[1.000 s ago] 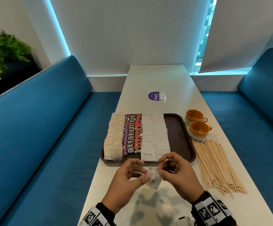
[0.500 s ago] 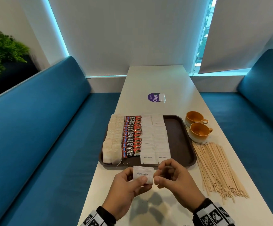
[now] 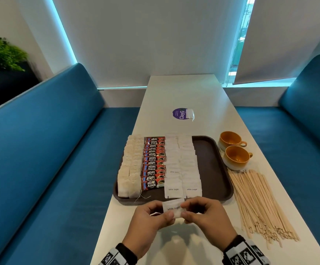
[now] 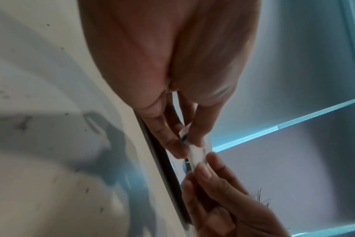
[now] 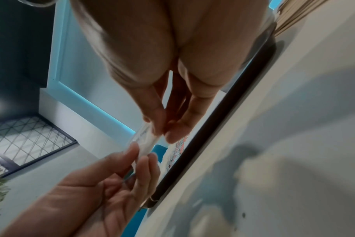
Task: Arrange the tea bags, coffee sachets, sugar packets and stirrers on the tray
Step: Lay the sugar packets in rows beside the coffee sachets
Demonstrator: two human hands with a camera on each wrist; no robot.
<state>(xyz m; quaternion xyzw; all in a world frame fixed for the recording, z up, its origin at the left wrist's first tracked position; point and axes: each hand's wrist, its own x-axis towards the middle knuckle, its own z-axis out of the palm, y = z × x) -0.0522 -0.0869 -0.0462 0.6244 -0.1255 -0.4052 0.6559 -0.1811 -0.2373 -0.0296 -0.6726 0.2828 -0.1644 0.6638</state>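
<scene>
The head view alone takes in the whole white desk [image 3: 193, 96]; on it lies the brown tray [image 3: 210, 165]. Both wrist views show only the tray's dark near rim and the fingers at close range.

On the tray, from its left edge rightward, lie a row of tea bags [image 3: 130, 167], a row of red coffee sachets [image 3: 153, 163] and two rows of white sugar packets [image 3: 182, 167]; the tray's right strip is bare. Just right of the tray a heap of wooden stirrers [image 3: 258, 203] lies on the desk, and beyond the heap stand two orange cups [image 3: 233, 150], side by side.

Just over the tray's near rim, the left hand [image 3: 151, 220] and right hand [image 3: 205, 219] share one white sugar packet [image 3: 172, 207], printed side up. Each grip is a thumb-and-fingertip pinch on one end of it, the left at its left end, the right at its right end; the wrist views show the packet edge-on between the fingertips.
</scene>
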